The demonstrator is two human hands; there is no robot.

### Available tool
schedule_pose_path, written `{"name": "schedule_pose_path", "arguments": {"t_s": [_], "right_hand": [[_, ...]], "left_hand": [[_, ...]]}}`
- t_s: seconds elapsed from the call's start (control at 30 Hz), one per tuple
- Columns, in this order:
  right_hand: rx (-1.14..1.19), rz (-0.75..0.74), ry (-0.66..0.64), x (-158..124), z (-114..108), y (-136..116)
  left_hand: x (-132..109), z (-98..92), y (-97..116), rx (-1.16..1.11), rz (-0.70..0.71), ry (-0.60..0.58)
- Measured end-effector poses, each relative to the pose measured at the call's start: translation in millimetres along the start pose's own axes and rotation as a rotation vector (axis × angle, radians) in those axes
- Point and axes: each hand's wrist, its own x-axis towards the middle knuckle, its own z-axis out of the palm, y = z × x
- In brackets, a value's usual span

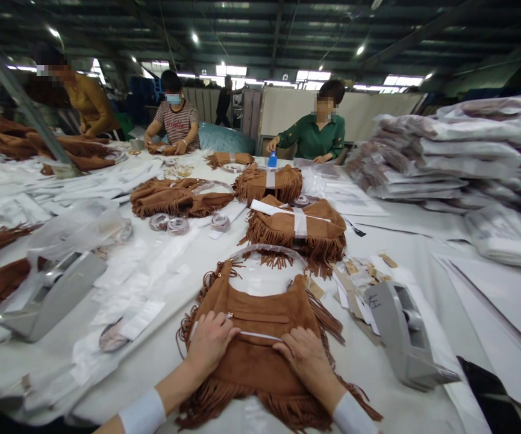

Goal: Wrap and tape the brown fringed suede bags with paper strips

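A brown fringed suede handbag (260,367) lies flat in front of me, its wrapped handle (267,248) arched away from me. Across its front, below the zipper (260,318), runs a narrow white strip (261,335). My left hand (211,339) is closed on the strip's left part, resting on the bag. At the right part, my right hand (306,357) has its thumb and fingers closed on the strip too. The strip's ends are largely hidden by my hands.
Grey tape dispensers stand on the left (56,295) and right (405,337). Beyond my bag lie a banded fringed bag (282,232) and others. Bagged goods (459,150) are piled at the right. Co-workers (314,129) work across the table.
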Motion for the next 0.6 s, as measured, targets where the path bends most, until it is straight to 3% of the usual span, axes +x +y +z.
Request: {"name": "schedule_pose_path", "arguments": {"t_s": [0.33, 0.6], "right_hand": [[0.074, 0.038, -0.177, 9, 17, 12], [0.173, 0.102, -0.213, 14, 20, 17]], "left_hand": [[6, 22.7, -6, -0.016, 0.018, 0.145], [10, 21.1, -9, -0.078, -0.032, 0.09]]}}
